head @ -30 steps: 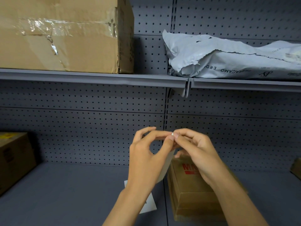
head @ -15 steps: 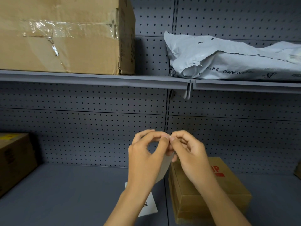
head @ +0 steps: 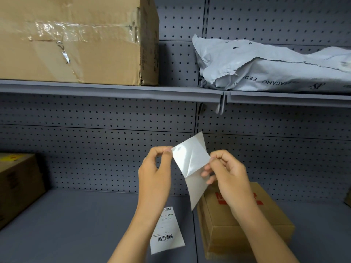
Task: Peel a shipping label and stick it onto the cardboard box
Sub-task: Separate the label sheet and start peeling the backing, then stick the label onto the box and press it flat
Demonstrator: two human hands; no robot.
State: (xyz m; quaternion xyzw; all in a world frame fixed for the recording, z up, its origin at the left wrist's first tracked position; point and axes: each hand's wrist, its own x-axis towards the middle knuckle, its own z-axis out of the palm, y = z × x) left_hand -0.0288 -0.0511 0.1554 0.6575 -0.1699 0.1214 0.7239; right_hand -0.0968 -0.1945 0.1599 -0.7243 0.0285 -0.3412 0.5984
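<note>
Hands meet at centre frame: the left hand (head: 155,168) pinches the glossy peeled sheet (head: 190,156), the right hand (head: 228,173) grips the duller layer (head: 195,188), likely to part them above the cardboard box (head: 245,223) at lower right. Its red print is partly hidden. A printed label (head: 167,230) with barcodes lies beside it. The grey mailer bag (head: 266,67), upper right, reads "AGAMO".

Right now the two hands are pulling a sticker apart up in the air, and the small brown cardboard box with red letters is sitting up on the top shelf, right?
Not quite. The head view shows the small brown cardboard box with red print on the lower grey shelf, under the right hand. Both that and the left hand are indeed peeling the white label in the air.
</note>
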